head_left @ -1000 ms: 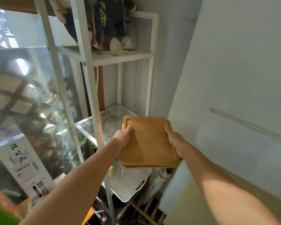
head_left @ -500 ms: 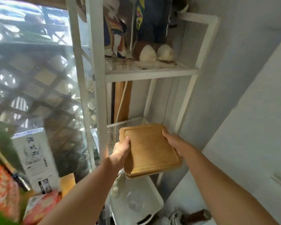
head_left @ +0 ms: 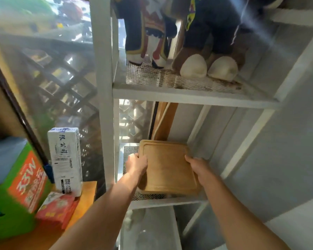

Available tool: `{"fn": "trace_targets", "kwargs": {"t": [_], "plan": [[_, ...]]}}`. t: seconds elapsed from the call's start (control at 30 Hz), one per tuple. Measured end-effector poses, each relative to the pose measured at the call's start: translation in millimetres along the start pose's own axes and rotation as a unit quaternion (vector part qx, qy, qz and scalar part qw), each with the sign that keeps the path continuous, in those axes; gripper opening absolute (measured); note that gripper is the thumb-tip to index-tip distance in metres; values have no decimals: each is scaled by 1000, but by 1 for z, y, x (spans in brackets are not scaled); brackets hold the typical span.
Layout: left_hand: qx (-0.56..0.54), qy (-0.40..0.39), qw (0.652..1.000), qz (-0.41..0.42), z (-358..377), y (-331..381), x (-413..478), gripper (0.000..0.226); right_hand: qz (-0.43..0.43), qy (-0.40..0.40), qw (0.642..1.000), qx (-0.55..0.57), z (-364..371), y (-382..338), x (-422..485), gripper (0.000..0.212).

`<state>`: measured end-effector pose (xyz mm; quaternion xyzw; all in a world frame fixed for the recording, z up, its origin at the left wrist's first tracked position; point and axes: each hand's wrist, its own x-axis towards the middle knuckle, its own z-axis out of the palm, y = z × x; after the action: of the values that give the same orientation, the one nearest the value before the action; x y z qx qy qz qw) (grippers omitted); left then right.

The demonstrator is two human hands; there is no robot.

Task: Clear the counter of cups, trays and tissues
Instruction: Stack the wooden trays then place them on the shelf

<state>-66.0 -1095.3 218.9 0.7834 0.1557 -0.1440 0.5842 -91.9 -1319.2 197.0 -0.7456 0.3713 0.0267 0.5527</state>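
Observation:
A stack of square wooden trays [head_left: 167,166] with a raised rim lies flat over the mesh middle shelf [head_left: 163,200] of a white metal rack. My left hand [head_left: 136,164] grips the stack's left edge and my right hand [head_left: 197,166] grips its right edge. At least two trays show at the front edge. Whether the stack rests on the mesh or hovers just above it is not clear.
The white rack's upright post [head_left: 105,98] stands just left of my left hand. The upper mesh shelf [head_left: 179,87] carries plush toys [head_left: 197,51]. Wooden boards [head_left: 165,121] lean at the back. A white box [head_left: 66,159], green carton [head_left: 20,186] and red packet [head_left: 57,209] sit left.
Both hands have carried the trays forward and into the rack, from in front of the middle shelf to over its mesh. The view has closed in on the rack.

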Motion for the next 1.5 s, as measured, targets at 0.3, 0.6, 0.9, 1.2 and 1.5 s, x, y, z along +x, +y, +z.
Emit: {"fn": "trace_targets", "kwargs": {"t": [0.3, 0.6, 0.9, 1.2, 1.5], "plan": [[80, 27, 996, 30, 2, -7, 11, 29, -12, 11, 1000, -9, 9, 2, 9, 56], [144, 53, 987, 52, 12, -21, 11, 37, -34, 11, 999, -41, 7, 7, 8, 47], [192, 64, 979, 24, 14, -9, 26, 39, -52, 45, 998, 13, 9, -15, 19, 41], [238, 73, 968, 21, 16, -5, 32, 39, -59, 46, 997, 7, 17, -17, 28, 41], [189, 82, 977, 57, 15, -8, 25, 36, -64, 69, 995, 36, 15, -8, 24, 37]]}}
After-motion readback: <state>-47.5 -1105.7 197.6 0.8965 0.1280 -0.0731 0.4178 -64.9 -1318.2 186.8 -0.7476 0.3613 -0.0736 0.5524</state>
